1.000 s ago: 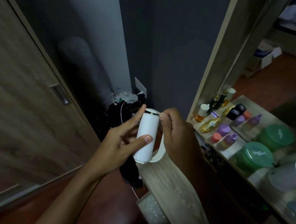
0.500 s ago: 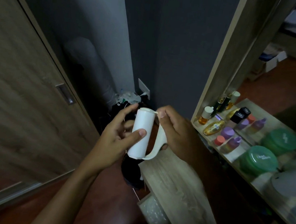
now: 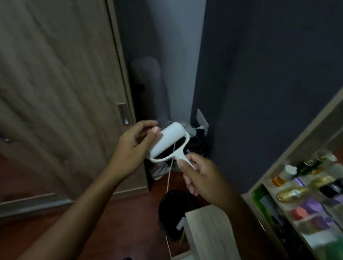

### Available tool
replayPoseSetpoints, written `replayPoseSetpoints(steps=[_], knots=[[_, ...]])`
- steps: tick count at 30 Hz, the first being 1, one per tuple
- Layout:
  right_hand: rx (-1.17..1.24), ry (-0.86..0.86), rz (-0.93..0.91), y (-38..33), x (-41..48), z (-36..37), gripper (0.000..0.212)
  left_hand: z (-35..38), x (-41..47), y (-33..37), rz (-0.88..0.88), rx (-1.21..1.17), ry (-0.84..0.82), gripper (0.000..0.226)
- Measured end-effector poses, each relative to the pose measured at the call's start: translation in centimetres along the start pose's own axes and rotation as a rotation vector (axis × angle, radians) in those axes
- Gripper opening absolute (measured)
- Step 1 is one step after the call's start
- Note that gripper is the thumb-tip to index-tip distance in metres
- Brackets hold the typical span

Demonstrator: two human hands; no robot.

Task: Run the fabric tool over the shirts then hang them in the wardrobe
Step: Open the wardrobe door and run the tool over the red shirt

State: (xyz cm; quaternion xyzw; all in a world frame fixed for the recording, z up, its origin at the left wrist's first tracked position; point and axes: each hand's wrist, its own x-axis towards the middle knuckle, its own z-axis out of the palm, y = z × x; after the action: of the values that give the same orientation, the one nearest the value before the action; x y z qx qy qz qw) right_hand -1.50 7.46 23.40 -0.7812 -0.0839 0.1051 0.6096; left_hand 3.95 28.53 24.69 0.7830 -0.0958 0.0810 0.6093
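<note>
Dim corner by the wardrobe (image 3: 43, 69): my right hand (image 3: 201, 177) grips the roller (image 3: 167, 143) handle, left hand (image 3: 136, 144) pinches its drum.

Red-brown floor (image 3: 123, 221) carries black bin (image 3: 174, 211); shelf (image 3: 315, 225) carries bottles (image 3: 293, 192), jars.

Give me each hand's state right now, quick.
Left hand: fingers loosely on the lint roller drum.
Right hand: closed on the roller's handle.
</note>
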Motion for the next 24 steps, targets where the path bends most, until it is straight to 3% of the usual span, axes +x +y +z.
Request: replayPoseSetpoints(steps=[5, 11, 18, 24], knots=[[0.294, 0.132, 0.141, -0.8, 6.9, 3.6, 0.032, -6.1, 4.9, -4.2, -0.002, 0.283, 0.180, 0.027], [0.447, 0.170, 0.163, -3.5, 16.4, 7.1, 0.026, -11.2, 14.3, -10.9, -0.089, 0.708, 0.237, 0.038], [0.449, 0.288, 0.150, -6.6, 27.3, 8.8, 0.022, -13.5, 24.5, -20.3, -0.317, 0.966, -0.108, 0.038], [0.445, 0.332, 0.213, -6.8, 31.7, 10.9, 0.021, -13.6, 27.1, -24.7, -0.332, 0.938, -0.136, 0.042]])
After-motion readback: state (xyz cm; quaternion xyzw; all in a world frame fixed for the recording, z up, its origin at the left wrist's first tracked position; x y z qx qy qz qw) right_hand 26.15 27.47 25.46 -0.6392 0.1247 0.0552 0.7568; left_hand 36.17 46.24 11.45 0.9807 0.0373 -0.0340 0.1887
